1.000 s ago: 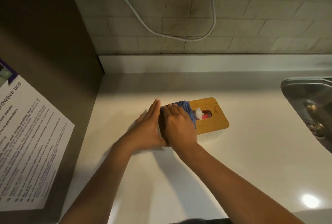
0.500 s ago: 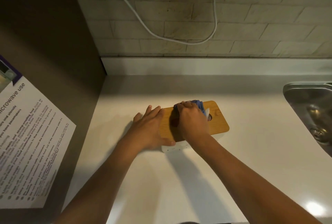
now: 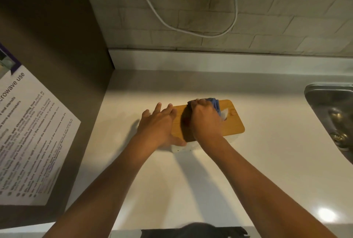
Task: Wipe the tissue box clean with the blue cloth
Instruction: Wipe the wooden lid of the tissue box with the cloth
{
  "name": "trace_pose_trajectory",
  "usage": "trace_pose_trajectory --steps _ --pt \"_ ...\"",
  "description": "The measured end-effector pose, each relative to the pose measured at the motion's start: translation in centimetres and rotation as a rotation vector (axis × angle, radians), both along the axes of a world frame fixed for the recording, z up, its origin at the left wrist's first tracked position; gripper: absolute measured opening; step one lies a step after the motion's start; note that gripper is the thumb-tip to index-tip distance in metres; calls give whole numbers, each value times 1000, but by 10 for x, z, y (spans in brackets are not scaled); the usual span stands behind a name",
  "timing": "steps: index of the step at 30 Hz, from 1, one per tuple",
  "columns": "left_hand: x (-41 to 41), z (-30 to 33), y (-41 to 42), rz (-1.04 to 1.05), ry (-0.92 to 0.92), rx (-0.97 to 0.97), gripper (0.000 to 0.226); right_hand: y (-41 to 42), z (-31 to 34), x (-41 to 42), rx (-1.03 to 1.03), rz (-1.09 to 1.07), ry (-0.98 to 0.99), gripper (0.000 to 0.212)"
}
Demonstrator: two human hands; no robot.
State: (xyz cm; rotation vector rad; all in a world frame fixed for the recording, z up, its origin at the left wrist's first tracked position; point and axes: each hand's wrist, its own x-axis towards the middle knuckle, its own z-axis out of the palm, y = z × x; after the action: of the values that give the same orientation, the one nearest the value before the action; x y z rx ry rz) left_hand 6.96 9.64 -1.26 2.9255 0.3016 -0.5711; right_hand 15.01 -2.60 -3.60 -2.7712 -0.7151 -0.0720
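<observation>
Head view, one frame, catalogued from the middle outward. Tissue box (image 3: 232, 127): white body with a wooden lid, lying flat on the pale counter (image 3: 267, 161) at the centre of the frame, long side running from 8 o'clock to 2 o'clock. A white tissue (image 3: 225, 113) stood out of the slot in the lid, toward the 2 o'clock end.

Right hand (image 3: 205, 121): resting on top of the lid, fingers curled down and clenched around the blue cloth (image 3: 214, 104), pressing it to the wood. Only a bunched edge of the cloth showed, at 12 o'clock of the knuckles, just beside the tissue.

Left hand (image 3: 159, 125): at 9 o'clock of the right hand, fingers straight and slightly spread, released, laid against the left end of the box; thumb along the near white side. It grasped nothing.

Sink (image 3: 328, 94): steel, at 3 o'clock, well apart from the box.

Printed sheet (image 3: 28, 132): on a dark panel at 9 o'clock, headed with words on microwave use.

Cable (image 3: 191, 32): white, looping across the tiled wall at 12 o'clock.
</observation>
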Motion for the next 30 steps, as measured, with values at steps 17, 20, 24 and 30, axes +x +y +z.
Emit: trace_pose_trajectory --steps 17,20,24,30 --pt "2 3 -2 8 -33 27 103 1 -8 -27 96 186 -75 27" --pt "-1 4 -1 -2 -16 49 108 -21 -5 -17 71 141 -144 23" --pt "-1 6 -2 -17 -14 53 107 -9 -3 2 45 25 -103 29" --pt "1 5 -2 -19 -17 52 105 -10 -8 -21 62 174 -113 25"
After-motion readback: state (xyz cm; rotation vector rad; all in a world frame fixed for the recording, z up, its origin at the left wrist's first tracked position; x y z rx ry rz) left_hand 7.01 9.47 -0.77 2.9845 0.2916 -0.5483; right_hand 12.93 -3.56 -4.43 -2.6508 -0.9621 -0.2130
